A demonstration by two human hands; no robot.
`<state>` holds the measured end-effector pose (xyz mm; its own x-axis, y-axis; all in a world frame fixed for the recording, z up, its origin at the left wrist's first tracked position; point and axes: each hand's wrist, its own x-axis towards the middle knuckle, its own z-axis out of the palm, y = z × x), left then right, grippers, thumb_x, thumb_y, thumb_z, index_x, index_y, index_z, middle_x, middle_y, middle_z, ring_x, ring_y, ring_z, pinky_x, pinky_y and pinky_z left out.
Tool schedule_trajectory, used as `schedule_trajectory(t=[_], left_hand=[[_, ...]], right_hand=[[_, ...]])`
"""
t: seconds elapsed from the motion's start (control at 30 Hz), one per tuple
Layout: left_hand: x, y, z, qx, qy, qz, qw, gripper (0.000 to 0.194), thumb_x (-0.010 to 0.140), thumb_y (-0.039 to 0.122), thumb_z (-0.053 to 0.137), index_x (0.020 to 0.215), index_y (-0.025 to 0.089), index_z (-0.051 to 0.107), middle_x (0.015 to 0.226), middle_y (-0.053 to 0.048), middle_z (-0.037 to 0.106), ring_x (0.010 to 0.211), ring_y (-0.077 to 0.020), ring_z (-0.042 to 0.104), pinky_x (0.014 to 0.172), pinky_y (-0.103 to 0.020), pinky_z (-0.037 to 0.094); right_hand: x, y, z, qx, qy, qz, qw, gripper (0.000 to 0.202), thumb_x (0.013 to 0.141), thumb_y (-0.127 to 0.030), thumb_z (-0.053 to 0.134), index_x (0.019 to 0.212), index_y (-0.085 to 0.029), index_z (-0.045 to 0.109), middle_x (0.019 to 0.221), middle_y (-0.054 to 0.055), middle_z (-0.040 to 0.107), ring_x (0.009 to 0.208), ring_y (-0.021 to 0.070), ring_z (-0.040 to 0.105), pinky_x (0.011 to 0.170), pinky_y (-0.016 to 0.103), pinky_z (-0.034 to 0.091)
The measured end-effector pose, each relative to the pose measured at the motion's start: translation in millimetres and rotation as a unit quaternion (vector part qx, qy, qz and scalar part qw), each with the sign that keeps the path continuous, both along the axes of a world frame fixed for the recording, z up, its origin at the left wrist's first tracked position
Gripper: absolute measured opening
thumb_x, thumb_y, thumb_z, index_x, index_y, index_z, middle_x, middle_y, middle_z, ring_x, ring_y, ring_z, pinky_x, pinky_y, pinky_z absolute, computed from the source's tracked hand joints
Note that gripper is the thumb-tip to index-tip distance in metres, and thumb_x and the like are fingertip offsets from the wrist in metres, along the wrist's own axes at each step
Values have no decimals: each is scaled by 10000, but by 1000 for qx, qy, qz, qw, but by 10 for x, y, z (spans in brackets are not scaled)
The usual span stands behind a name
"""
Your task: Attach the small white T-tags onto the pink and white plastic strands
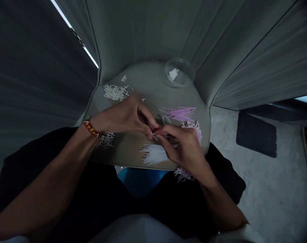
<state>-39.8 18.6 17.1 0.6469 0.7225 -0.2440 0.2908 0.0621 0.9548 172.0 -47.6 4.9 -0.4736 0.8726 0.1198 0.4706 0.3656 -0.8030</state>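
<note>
My left hand [131, 114] and my right hand [185, 141] meet over the middle of the seat, fingertips pinched close together. Between them show the ends of thin whitish sticks [155, 137], mostly covered by the fingers; how they are joined cannot be made out. Just below lies a bundle of long white sticks [154, 155]. Behind my right hand is a heap of long pink-purple sticks [182, 113], with a pale curved strand [165, 118] near its left end. A pile of white and pink pieces [194, 128] is partly hidden by my right hand.
Short cream pieces [115, 92] are heaped at the back left of the grey padded seat [145, 79]. More small pieces [107, 141] lie by my left wrist, and pinkish ones [183, 174] at the front right. A clear round bowl [185, 80] holds something white.
</note>
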Motion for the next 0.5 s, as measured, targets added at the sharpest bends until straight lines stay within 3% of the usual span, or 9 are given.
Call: schedule_trajectory(t=[0.3,0.5], left_hand=[[11,22,-6,6,0,-12,1000,101,714,74,836,780,142,799,726,-7,773,704,-131,686,635,-200,493],[-4,40,-86,11,-15,-14,1000,109,682,134,869,774,138,810,701,-28,767,666,-142,698,603,-194,505]], right_hand=[[-4,9,3,2,11,6,1000,127,988,-177,589,960,-238,697,837,-38,729,725,117,667,698,236,488],[-4,6,-1,-8,24,14,1000,136,989,-169,594,983,-247,706,861,-50,737,758,112,686,735,228,492]])
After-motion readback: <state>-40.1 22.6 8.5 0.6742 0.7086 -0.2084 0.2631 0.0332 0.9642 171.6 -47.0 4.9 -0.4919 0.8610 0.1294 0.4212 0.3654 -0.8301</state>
